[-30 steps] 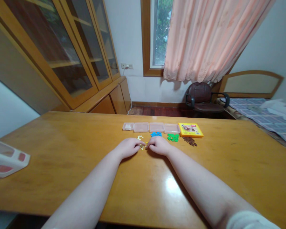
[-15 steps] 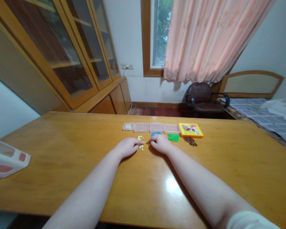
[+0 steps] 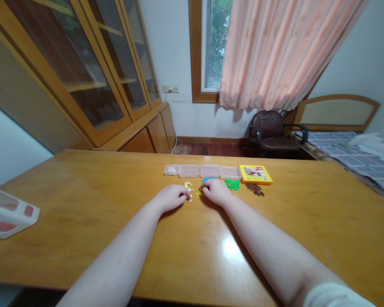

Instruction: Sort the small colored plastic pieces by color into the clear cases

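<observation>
On the table's far middle, my left hand [image 3: 173, 198] is closed, its fingers bent down at the small cream pieces [image 3: 187, 186]. Whatever is under those fingertips is too small to make out. Opposite it, my right hand [image 3: 215, 192] reaches in with curled fingers at the small yellow pieces [image 3: 198, 195]; what it pinches is hidden. Blue pieces [image 3: 207, 179] lie just beyond the right hand, partly covered by it. To its right are a patch of green pieces [image 3: 232, 184] and a heap of brown pieces [image 3: 255, 189].
Several clear plastic boxes [image 3: 189, 170] stand in a row behind the pieces, the leftmost with something white inside. A yellow printed box [image 3: 256, 175] ends the row. A white plastic holder [image 3: 16, 219] sits at the table's left edge. Beyond stands an office chair [image 3: 269, 128].
My left index finger was stretched toward the yellow pieces; now it is bent back down at the cream pieces. My right hand has barely shifted, and more yellow pieces show beside it.
</observation>
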The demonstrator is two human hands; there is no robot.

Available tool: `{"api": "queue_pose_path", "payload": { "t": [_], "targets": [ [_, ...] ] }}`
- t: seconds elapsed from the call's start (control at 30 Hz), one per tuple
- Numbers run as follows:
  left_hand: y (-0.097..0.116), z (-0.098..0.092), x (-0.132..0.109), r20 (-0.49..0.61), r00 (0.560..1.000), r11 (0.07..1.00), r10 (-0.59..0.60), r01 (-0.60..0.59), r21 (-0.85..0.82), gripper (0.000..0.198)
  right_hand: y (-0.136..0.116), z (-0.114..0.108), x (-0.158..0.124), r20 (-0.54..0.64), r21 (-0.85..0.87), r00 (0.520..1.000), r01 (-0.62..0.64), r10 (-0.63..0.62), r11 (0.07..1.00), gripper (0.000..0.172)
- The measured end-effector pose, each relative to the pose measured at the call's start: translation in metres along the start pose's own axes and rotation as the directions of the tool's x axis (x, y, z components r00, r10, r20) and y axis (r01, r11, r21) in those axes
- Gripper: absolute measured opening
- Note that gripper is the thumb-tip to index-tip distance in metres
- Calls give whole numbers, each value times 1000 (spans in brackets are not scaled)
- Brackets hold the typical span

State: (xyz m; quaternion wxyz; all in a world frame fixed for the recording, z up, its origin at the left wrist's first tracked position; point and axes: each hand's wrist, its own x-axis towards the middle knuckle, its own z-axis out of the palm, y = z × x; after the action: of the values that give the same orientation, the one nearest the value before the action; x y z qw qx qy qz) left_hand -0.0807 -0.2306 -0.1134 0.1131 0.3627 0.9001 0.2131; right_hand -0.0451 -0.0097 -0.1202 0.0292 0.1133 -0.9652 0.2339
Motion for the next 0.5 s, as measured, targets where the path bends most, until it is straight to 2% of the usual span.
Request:
{"api": "queue_pose_path", "payload": {
  "t": [0.1,0.2,0.27,0.4,0.5],
  "targets": [
    [-4,1,1,-40,996,997,-75,75,-2,32,0,0,0,6,-2,999,-33,33,999,28],
    [-5,-1,2,-81,987,991,-136,136,-7,34,1,2,0,51,76,997,58,-61,995,25],
    [-4,-3,2,-111,980,986,-165,166,-2,35,3,4,0,38,138,994,98,-105,986,26],
    [0,-5,0,-129,981,989,-146,142,-44,30,10,8,3,-110,273,994,58,-28,960,28],
    [3,-1,-1,-72,992,974,-108,92,-206,26,15,12,6,-219,393,976,77,12,916,28]
  ]
}}
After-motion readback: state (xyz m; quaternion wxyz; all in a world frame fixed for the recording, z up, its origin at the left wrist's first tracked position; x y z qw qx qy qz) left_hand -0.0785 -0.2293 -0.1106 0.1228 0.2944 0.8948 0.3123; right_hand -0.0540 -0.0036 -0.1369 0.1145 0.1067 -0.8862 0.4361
